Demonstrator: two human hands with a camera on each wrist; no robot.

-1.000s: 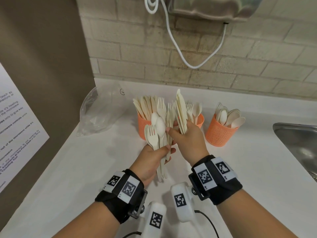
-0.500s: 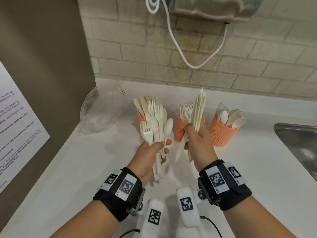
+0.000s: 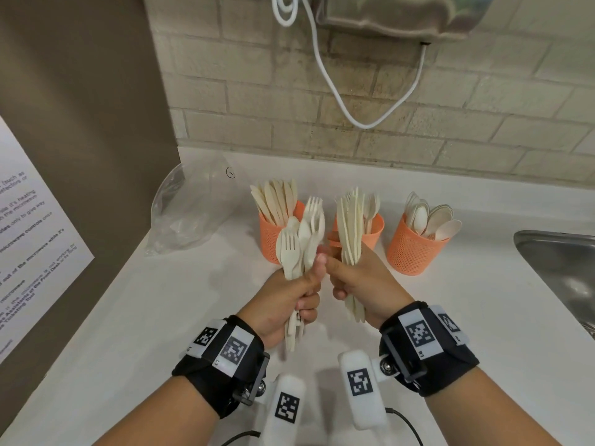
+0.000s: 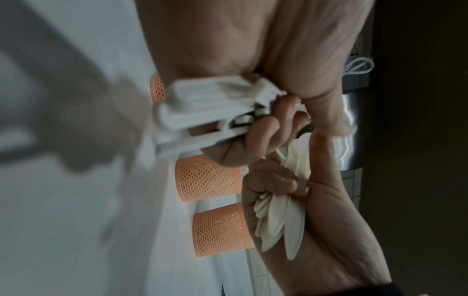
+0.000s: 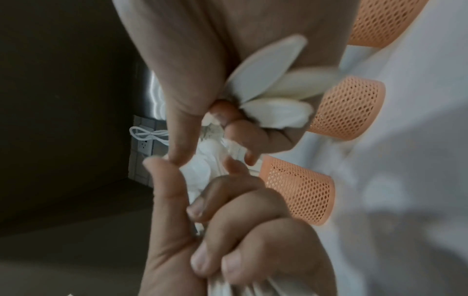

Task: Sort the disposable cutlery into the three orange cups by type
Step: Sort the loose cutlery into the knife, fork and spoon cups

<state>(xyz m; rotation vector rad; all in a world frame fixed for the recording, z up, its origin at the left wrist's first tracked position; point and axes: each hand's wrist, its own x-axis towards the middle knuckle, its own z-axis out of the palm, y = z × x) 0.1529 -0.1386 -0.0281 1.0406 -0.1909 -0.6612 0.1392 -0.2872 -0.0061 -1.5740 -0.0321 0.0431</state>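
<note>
My left hand (image 3: 302, 288) grips a mixed bundle of cream forks and spoons (image 3: 297, 244), heads up, above the counter. My right hand (image 3: 346, 280) grips a bundle of knives (image 3: 349, 230) upright beside it, and the two thumbs touch. Behind the hands stand three orange mesh cups: the left cup (image 3: 270, 236) holds knives, the middle cup (image 3: 376, 233) forks, the right cup (image 3: 412, 252) spoons. In the left wrist view the curled fingers (image 4: 255, 140) wrap the handles (image 4: 202, 114). In the right wrist view the fingers (image 5: 250, 136) close round the knife ends (image 5: 271, 80).
A crumpled clear plastic bag (image 3: 193, 214) lies at the back left of the white counter (image 3: 161, 317). A brown panel with a notice (image 3: 32, 239) bounds the left side. A steel sink (image 3: 560, 262) is at the right. A white cable (image 3: 338, 91) hangs on the brick wall.
My hands, apart half a second ago, have come together in front of the cups. The knife bundle has swung upright and moved left beside the forks and spoons.
</note>
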